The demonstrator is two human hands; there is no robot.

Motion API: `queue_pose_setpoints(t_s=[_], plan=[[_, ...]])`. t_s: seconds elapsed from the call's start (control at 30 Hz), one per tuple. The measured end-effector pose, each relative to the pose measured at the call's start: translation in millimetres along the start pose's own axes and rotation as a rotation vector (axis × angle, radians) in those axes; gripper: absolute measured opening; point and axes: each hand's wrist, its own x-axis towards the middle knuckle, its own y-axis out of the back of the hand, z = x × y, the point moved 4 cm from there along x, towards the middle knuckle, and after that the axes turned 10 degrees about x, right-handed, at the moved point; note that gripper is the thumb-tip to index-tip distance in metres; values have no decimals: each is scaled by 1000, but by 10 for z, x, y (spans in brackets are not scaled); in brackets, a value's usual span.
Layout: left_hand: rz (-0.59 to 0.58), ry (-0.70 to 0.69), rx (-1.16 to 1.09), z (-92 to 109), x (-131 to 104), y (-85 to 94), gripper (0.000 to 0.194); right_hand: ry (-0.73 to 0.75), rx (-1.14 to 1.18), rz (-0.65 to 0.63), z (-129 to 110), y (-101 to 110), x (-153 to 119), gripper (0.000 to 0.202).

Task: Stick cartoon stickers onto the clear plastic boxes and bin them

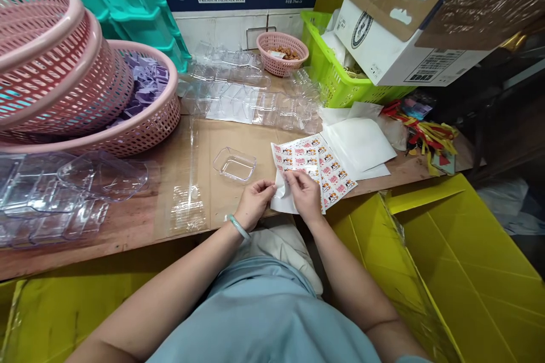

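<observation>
A sheet of stickers [304,157] with small cartoon cats and pink print lies at the front edge of the table. My left hand [254,202] is closed in a pinch at the sheet's left edge. Over the sheet's lower part, my right hand [307,197] pinches it where the white paper curls up; whether a single sticker is between the fingertips is hidden. A second sticker sheet [336,181] lies partly underneath, to the right. Just beyond my left hand, a clear plastic box [236,164] rests on the cardboard, apart from both hands.
Clear plastic pieces [289,110] line the back, and more are stacked [55,198] at left. Pink baskets [140,139] hold purple pieces. White sheets [361,142], a green crate [336,82] and a small pink basket [281,62] stand right and behind. Yellow boxes [460,255] flank my lap.
</observation>
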Motion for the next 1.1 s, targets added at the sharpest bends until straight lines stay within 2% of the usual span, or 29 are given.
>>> queue_pose_setpoints(t_s=[0.1,0.2,0.3,0.37,0.4,0.47,0.53,0.6,0.7,0.73,0.8,0.87,0.9,0.93,1.0,1.03,1.1], plan=[[27,-6,2,1,155,-120,28,-216,347,258,189,237,209,24],[36,-24,15,34,302,-273,25,-287,663,496,288,547,495,27],[65,-103,40,143,218,-301,24,-190,737,634,175,780,663,24],[112,-251,89,274,2,-221,35,-10,569,651,-23,805,618,21],[122,-338,130,345,-132,-171,39,101,422,601,-145,750,553,20],[43,-379,152,426,-359,-94,33,317,70,343,-373,483,368,18],[-71,-257,25,421,-481,-21,32,468,-197,-7,-480,107,128,22],[-109,-111,-157,371,-513,76,31,560,-326,-252,-491,-196,-114,32],[-48,-10,-275,294,-495,265,25,574,-329,-373,-465,-404,-345,46],[-21,3,-282,278,-493,328,23,539,-292,-368,-458,-419,-380,50],[26,6,-279,273,-500,433,21,395,-151,-256,-437,-377,-384,55],[36,-10,-253,295,-513,490,21,134,81,-97,-359,-312,-337,57],[23,-19,-234,307,-516,497,21,-25,215,-58,-298,-309,-312,54],[3,-27,-210,317,-515,495,22,-186,344,-67,-237,-337,-289,48],[-46,-38,-147,319,-509,479,24,-443,518,-169,-157,-434,-247,36],[-66,-41,-106,312,-507,475,26,-508,549,-210,-150,-465,-220,32],[-70,-58,-4,298,-514,498,31,-504,529,-190,-217,-446,-141,28]])
